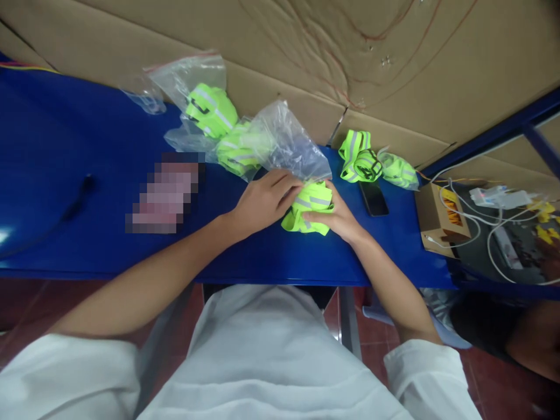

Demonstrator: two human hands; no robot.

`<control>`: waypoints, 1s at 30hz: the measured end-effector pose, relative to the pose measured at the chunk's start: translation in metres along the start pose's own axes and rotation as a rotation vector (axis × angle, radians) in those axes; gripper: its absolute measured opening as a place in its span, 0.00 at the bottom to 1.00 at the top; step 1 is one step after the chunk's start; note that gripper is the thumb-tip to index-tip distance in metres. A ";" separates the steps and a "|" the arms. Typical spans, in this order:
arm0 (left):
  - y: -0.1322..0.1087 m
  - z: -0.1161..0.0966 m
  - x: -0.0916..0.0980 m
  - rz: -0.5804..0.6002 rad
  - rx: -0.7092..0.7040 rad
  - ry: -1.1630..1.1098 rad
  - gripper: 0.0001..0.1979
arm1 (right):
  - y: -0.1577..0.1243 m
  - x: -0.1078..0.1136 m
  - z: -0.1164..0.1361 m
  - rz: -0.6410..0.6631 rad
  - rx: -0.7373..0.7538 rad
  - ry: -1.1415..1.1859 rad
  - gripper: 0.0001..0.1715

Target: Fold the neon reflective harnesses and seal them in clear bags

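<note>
Between my hands, over the near part of the table, is a bundle of neon-yellow reflective strap with silver stripes. My right hand is wrapped round its right side, the thumb across the front. My left hand has curled fingers against the bundle's upper left edge; its fingertips are partly hidden. A clear plastic bag lies just behind the bundle, its lower edge close to my fingers. Farther left, two more yellow strap bundles, one rolled and one under plastic, lie among clear bags.
Loose yellow straps and a bagged bundle lie at the back right, beside a black phone. A cardboard box and white cables are farther right. A pixelated item and a dark cable lie left.
</note>
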State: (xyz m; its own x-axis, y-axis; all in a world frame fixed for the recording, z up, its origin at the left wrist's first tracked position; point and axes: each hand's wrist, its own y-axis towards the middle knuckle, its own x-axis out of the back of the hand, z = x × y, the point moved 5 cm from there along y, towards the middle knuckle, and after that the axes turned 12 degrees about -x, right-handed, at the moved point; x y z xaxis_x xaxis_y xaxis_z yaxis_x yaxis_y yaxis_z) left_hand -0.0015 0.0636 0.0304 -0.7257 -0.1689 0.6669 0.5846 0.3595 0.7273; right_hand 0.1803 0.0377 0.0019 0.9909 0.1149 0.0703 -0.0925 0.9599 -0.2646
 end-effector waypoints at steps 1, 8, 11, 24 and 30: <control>0.000 -0.001 0.001 -0.001 -0.034 0.012 0.12 | -0.001 0.000 0.002 0.008 0.025 -0.022 0.46; 0.003 -0.006 0.001 0.098 -0.157 0.232 0.13 | 0.001 0.002 -0.005 -0.069 0.025 0.054 0.47; 0.002 -0.003 -0.002 0.117 -0.116 0.222 0.14 | 0.006 0.005 -0.016 -0.137 -0.034 0.095 0.53; 0.000 -0.008 0.014 -0.161 -0.075 -0.079 0.13 | -0.010 0.005 0.010 -0.183 0.312 -0.138 0.46; -0.010 0.025 -0.023 -0.285 0.546 -0.921 0.42 | -0.009 0.005 0.007 -0.096 0.265 -0.194 0.50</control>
State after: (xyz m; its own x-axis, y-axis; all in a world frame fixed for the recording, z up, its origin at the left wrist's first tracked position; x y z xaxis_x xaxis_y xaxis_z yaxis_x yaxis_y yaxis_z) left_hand -0.0003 0.0868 0.0039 -0.9331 0.3555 -0.0539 0.2792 0.8109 0.5142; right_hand 0.1857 0.0313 0.0112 0.9616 0.0431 0.2709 -0.0474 0.9988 0.0094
